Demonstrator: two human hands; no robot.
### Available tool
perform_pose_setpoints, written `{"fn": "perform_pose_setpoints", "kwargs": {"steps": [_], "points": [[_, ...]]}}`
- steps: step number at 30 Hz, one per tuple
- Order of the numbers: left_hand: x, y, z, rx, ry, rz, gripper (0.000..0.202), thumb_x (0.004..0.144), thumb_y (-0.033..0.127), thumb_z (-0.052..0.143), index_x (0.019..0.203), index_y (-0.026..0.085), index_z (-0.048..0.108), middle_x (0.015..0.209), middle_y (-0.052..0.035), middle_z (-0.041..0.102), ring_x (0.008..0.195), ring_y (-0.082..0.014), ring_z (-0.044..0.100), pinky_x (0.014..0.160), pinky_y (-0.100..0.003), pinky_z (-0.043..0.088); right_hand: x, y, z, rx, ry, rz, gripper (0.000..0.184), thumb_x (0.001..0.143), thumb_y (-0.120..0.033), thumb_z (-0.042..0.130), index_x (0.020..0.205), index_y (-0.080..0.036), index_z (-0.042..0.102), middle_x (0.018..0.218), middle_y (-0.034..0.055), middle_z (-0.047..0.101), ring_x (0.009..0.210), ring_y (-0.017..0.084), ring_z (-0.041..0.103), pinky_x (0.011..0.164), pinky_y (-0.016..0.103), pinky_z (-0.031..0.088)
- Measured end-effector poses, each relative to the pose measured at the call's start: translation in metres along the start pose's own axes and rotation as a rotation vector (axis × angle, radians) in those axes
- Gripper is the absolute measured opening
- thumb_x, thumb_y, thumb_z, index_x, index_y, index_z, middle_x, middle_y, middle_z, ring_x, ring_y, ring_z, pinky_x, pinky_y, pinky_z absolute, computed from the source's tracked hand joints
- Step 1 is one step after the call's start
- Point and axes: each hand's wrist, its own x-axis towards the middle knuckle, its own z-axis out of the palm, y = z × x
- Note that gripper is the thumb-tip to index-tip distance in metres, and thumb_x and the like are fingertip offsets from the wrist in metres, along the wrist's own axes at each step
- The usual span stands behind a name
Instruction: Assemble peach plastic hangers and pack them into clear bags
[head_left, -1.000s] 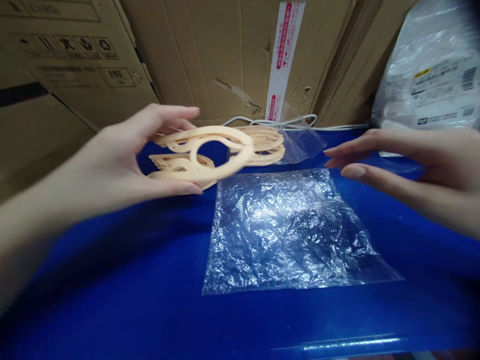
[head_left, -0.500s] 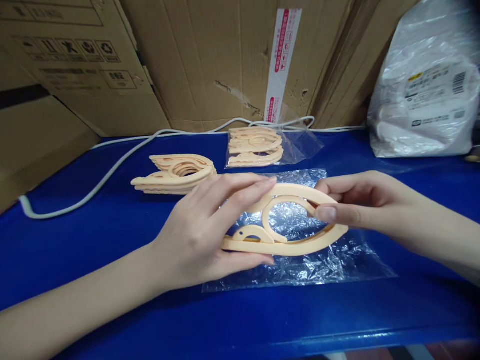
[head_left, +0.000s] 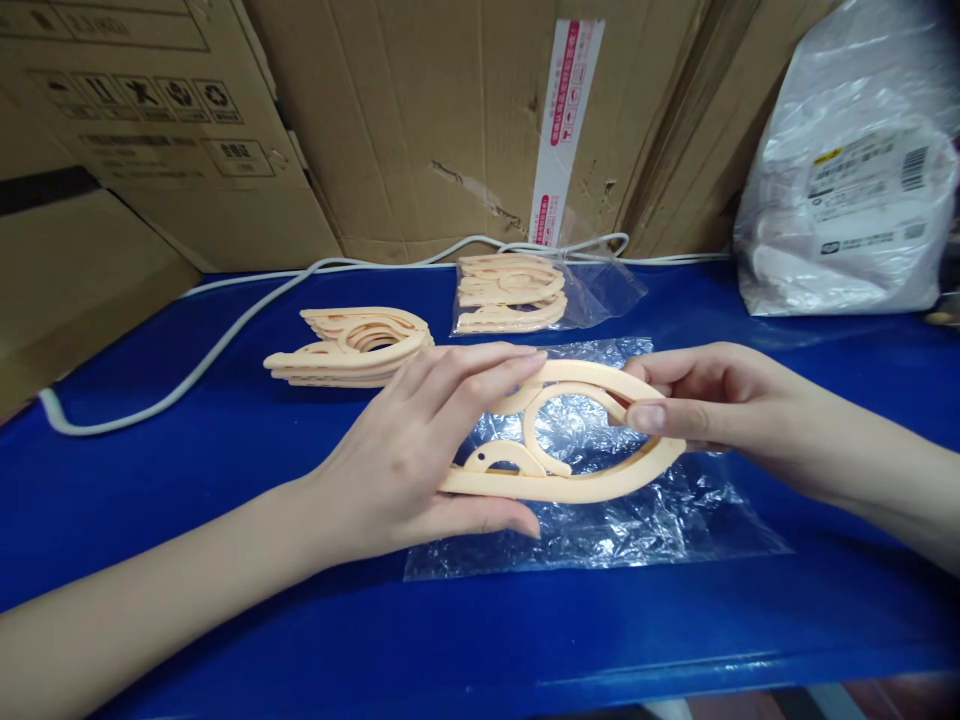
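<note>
A beige plastic folding hanger, folded into a leaf shape, is held above a clear plastic bag lying flat. My left hand wraps over its left end, fingers along the upper edge and thumb along the lower one; that end is partly hidden. At the pointed right end, my right hand pinches the hanger between thumb and fingers. Behind my left hand sits a stack of similar folded hangers. Farther back, more hangers lie inside a clear bag.
Cardboard boxes wall off the back and left of the blue table. A white cable runs along the back and curves down the left. At the back right stands a white plastic package with a printed label.
The hanger has shifted slightly left and up, with both hands still on it. The stack and the bagged hangers stay where they were.
</note>
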Motion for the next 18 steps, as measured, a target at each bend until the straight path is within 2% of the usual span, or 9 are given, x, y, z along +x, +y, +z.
{"fn": "perform_pose_setpoints", "kwargs": {"steps": [5, 10, 14, 18], "points": [[-0.0007, 0.0004, 0.0019, 0.043, -0.025, 0.014, 0.083, 0.091, 0.069, 0.050, 0.151, 0.017, 0.027, 0.147, -0.0174, 0.048, 0.135, -0.0300, 0.045, 0.113, -0.046, 0.036, 0.0008, 0.0021, -0.0015, -0.002, -0.017, -0.014, 0.037, 0.075, -0.054, 0.077, 0.073, -0.020, 0.065, 0.064, -0.0031, 0.045, 0.059, 0.010, 0.035, 0.053, 0.026, 0.023], [-0.0008, 0.0002, 0.0044, 0.071, -0.016, 0.028, 0.085, 0.090, 0.069, 0.049, 0.149, 0.011, 0.030, 0.147, -0.0190, 0.048, 0.138, -0.0281, 0.042, 0.116, -0.042, 0.033, 0.0014, 0.0038, -0.0021, -0.018, -0.007, -0.024, 0.038, 0.072, -0.056, 0.079, 0.074, -0.020, 0.068, 0.064, -0.0028, 0.048, 0.058, 0.010, 0.038, 0.051, 0.025, 0.027], [-0.0009, 0.0001, 0.0044, 0.074, -0.003, 0.014, 0.084, 0.090, 0.068, 0.052, 0.149, 0.013, 0.030, 0.143, -0.0179, 0.051, 0.135, -0.0287, 0.046, 0.114, -0.044, 0.036, 0.0009, 0.0041, -0.0031, -0.031, 0.010, -0.051, 0.035, 0.074, -0.053, 0.079, 0.074, -0.020, 0.069, 0.062, -0.0037, 0.047, 0.055, 0.009, 0.039, 0.048, 0.024, 0.028], [-0.0013, -0.0007, 0.0020, 0.058, 0.063, -0.017, 0.088, 0.085, 0.068, 0.063, 0.150, 0.017, 0.032, 0.133, -0.0142, 0.058, 0.124, -0.0296, 0.054, 0.107, -0.045, 0.042, 0.0003, 0.0030, -0.0056, -0.062, -0.046, -0.063, 0.028, 0.077, -0.047, 0.077, 0.076, -0.021, 0.068, 0.067, -0.0026, 0.053, 0.058, 0.010, 0.044, 0.051, 0.024, 0.032]]}}
